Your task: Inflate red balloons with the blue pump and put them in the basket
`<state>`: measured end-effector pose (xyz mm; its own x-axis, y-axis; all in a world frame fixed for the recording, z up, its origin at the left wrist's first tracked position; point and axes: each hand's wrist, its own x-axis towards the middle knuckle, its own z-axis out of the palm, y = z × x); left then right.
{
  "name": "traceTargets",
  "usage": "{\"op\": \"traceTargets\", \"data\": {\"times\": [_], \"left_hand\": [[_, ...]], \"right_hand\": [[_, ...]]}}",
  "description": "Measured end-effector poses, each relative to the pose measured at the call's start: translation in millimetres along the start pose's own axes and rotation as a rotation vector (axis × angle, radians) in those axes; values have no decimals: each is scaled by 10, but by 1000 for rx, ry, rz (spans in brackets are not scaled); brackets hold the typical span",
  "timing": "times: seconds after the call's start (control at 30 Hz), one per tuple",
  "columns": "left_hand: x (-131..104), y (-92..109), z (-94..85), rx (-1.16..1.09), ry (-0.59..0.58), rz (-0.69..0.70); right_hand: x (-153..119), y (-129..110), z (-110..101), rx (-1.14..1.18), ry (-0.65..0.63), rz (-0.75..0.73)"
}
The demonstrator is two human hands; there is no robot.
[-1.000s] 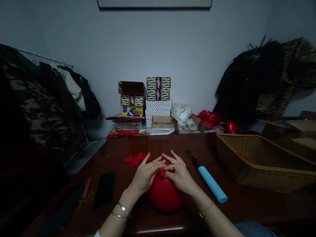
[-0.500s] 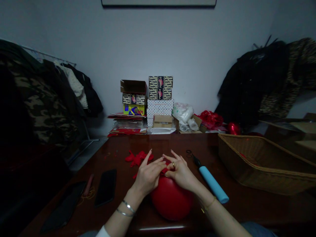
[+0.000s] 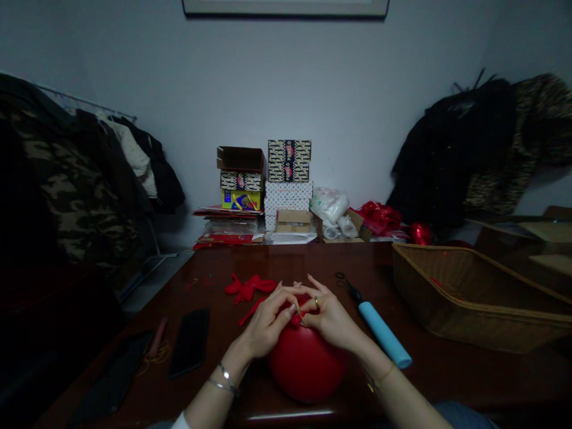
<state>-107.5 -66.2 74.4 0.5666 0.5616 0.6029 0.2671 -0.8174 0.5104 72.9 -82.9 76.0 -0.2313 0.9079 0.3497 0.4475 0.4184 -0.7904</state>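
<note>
A round, inflated red balloon (image 3: 308, 366) rests at the table's front edge with its knotted or gathered neck (image 3: 295, 320) up. Over its top, my left hand (image 3: 268, 319) is closed, thumb and forefinger pinching a thin yellowish rubber band (image 3: 300, 311) beside the neck. My right hand (image 3: 328, 316), a ring on one finger, pinches at the same band from the other side; its other fingers reach over the balloon. Fingertips partly hide the neck. Just beyond my left hand lie several flat red balloons (image 3: 248, 288).
To the right lie a blue hand pump (image 3: 384, 333) and a large wicker basket (image 3: 482, 322). A black phone (image 3: 190, 342), a dark pouch (image 3: 114, 375) and a pinkish stick (image 3: 158, 338) with yellow bands are at left. Stacked boxes (image 3: 289, 196) stand behind the table.
My left hand's raised fingers have bent down and its thumb and forefinger now pinch the thin band. The balloon's neck shows more clearly between my hands.
</note>
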Motion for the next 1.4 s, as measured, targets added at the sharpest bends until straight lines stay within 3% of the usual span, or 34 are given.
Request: {"op": "traceTargets", "data": {"times": [0.2,0.37,0.6,0.8,1.03,1.3,1.4], "left_hand": [[9,48,-187,243,-129,73],[-2,42,-181,273,-72,70],[-19,-33,-126,140,14,41],[-37,-101,-135,-68,82,14],[9,-69,-161,-112,199,-16],[-11,-173,-188,-582,136,-180],[-36,-199,-209,-644,85,-265]], "right_hand": [[-20,-22,22,-75,-64,-61],[-5,9,34,22,-7,-49],[2,69,44,205,114,-35],[3,104,71,243,161,-44],[-15,89,188,204,240,-36],[-57,-1,275,148,248,-66],[-67,7,297,123,261,-87]]}}
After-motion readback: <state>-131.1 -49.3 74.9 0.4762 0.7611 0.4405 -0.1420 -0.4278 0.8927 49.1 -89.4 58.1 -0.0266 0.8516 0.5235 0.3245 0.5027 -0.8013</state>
